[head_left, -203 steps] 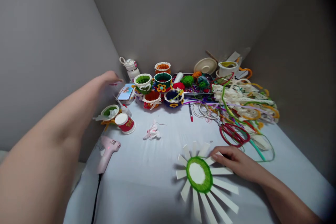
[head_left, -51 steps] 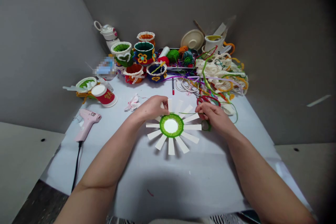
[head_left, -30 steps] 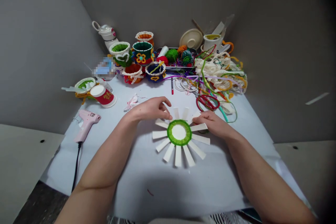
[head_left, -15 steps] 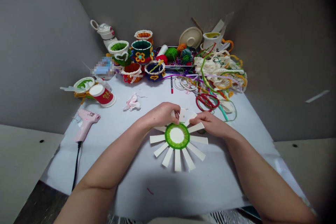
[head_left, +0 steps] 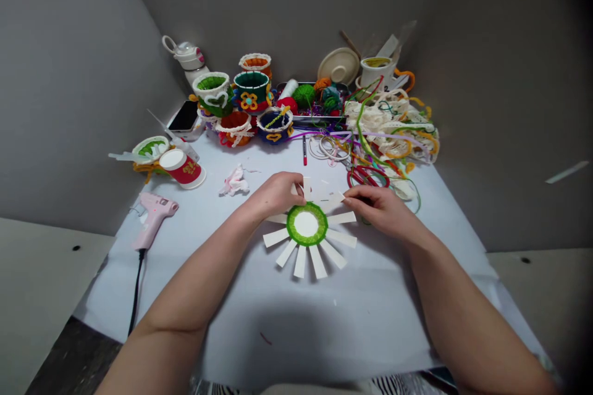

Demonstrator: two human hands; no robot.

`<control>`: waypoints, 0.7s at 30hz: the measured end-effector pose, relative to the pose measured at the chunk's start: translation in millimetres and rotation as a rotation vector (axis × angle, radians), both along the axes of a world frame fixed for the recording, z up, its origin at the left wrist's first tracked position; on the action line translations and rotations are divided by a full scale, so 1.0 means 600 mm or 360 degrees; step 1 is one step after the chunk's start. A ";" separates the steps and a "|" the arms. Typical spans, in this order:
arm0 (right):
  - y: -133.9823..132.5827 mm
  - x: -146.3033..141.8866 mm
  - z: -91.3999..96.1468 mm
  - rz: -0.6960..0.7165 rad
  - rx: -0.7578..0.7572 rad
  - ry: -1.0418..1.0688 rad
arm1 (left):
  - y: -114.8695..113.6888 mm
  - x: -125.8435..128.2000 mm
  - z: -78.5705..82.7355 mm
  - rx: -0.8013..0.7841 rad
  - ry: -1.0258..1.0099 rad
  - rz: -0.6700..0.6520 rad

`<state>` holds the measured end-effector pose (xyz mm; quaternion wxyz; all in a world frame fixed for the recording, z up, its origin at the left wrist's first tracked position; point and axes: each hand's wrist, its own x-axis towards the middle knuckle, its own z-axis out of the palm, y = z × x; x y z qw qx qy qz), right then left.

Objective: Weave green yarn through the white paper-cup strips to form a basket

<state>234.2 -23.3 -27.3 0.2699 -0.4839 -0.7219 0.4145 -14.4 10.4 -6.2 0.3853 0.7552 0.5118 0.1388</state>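
A paper cup cut into flared white strips (head_left: 317, 262) is held just over the table, with a ring of green yarn (head_left: 293, 236) around its round white base. My left hand (head_left: 283, 192) pinches it at the far left side, thumb and fingers closed near a strip by the green ring. At the far right, my right hand (head_left: 376, 205) has thumb and forefinger pressed together on the tip of another strip. The remaining strips spread outward like petals toward me.
A pink glue gun (head_left: 155, 216) and a red-and-white paper cup (head_left: 184, 168) are on the left. Yarn-covered cups (head_left: 251, 89) stand behind. Red-handled scissors (head_left: 368, 178), a pen (head_left: 304, 151) and a heap of lace and yarn (head_left: 391, 123) lie at the back right. Crumpled tissue (head_left: 235, 181) sits left of centre.
The cut cup has shifted slightly left and away from me, turning a little. My right hand has moved right, out to a strip's tip. My left hand keeps its pinch.
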 end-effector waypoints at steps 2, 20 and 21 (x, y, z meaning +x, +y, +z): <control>-0.001 0.001 0.002 -0.0109 0.0053 0.0031 | -0.003 0.001 0.002 0.0007 0.0040 -0.0017; -0.012 -0.007 0.011 -0.0171 0.0276 0.0107 | -0.002 -0.002 0.007 -0.0003 0.0104 0.0000; -0.009 -0.005 0.010 -0.0178 0.0254 0.0058 | 0.001 -0.006 0.008 -0.0023 0.0076 0.0036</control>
